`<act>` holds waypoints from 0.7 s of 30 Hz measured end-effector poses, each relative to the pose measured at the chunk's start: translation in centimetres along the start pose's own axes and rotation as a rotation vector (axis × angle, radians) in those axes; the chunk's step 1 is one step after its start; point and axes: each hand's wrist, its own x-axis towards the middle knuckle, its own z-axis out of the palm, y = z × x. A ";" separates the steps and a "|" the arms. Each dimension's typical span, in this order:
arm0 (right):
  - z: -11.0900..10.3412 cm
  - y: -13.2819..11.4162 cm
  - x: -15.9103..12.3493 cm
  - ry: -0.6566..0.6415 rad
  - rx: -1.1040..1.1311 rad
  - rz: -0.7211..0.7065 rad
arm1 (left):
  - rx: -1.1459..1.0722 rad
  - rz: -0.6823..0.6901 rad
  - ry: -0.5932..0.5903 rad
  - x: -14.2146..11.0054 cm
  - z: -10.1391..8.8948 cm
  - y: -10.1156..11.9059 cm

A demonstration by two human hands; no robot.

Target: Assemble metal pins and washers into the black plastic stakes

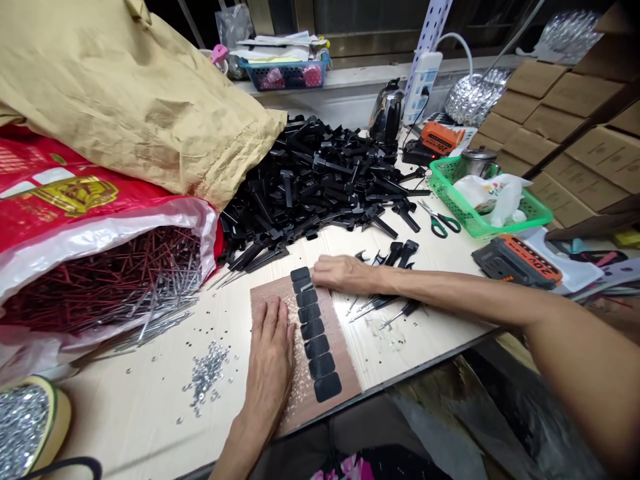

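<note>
A brown board lies at the table's front edge, with a column of black rounded-square pads down its middle. My left hand rests flat on the board, left of the pads, fingers stretched out. At the far end of the column my right hand has its fingers curled together beside the upper pads; what they grip, if anything, is hidden. A small pale strip shows on the second pad. Just right of the board, under my right forearm, lie several black-handled pieces with thin metal rods.
Behind the board rises a heap of black plastic parts. A red bag of metal rods stands left, near loose small metal rings. Scissors, a green basket and a battery pack lie right.
</note>
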 end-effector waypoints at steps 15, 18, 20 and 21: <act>-1.1 -5.8 -8.9 0.063 -0.134 0.289 | -0.006 0.158 0.036 0.3 0.5 -1.6; -0.8 -3.4 -9.9 0.128 -0.183 0.329 | 0.032 0.182 0.044 0.3 0.5 -1.6; -1.3 -2.5 -9.5 0.173 -0.179 0.366 | 0.074 0.201 0.056 0.3 0.4 -1.5; -1.6 -2.4 -8.9 0.185 -0.163 0.369 | 0.092 0.208 0.066 0.3 0.4 -1.4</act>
